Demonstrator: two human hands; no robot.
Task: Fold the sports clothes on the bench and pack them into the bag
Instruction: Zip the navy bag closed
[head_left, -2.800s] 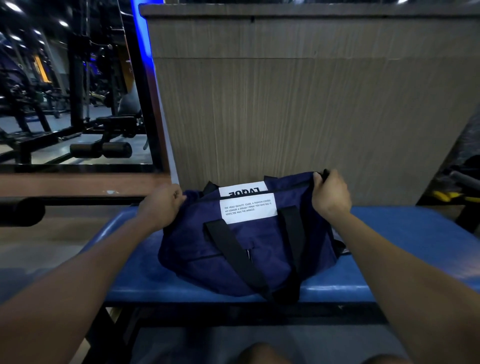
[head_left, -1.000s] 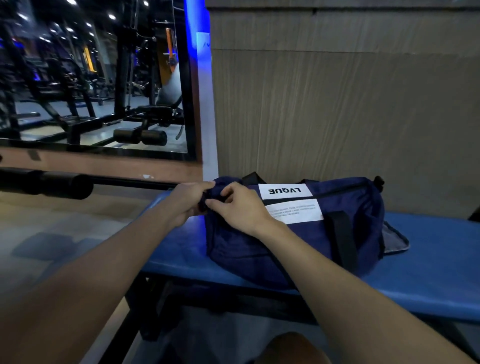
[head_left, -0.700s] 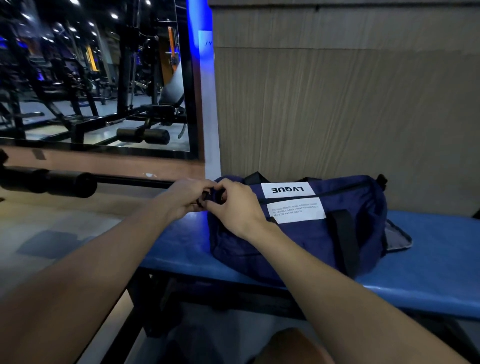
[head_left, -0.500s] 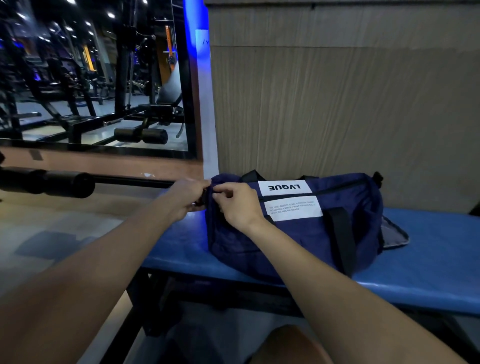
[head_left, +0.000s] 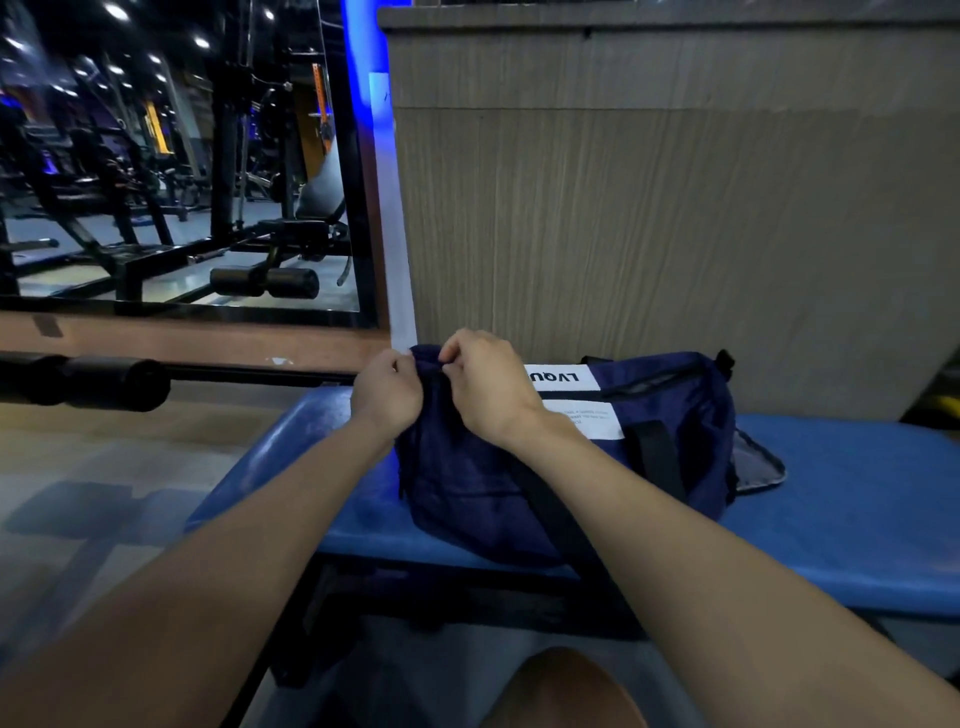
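The navy bag (head_left: 597, 457) lies on the blue desk (head_left: 857, 519), its back close to the wood-grain wall (head_left: 649, 218) at 12 o'clock. Both hands meet at the bag's left end: the left hand (head_left: 387, 397) has its fingers (head_left: 400, 358) curled onto the fabric at the top corner, and the right hand (head_left: 488, 389), just beside it at 3 o'clock, pinches the same top edge (what sits between the fingertips is too small to tell). A black strap (head_left: 657, 457) crosses the bag's front. Bare desk stretches toward 3 o'clock past the bag's grey end flap (head_left: 756, 465); at 9 o'clock the desk's rounded edge lies near the left hand, with floor (head_left: 93, 493) beyond.
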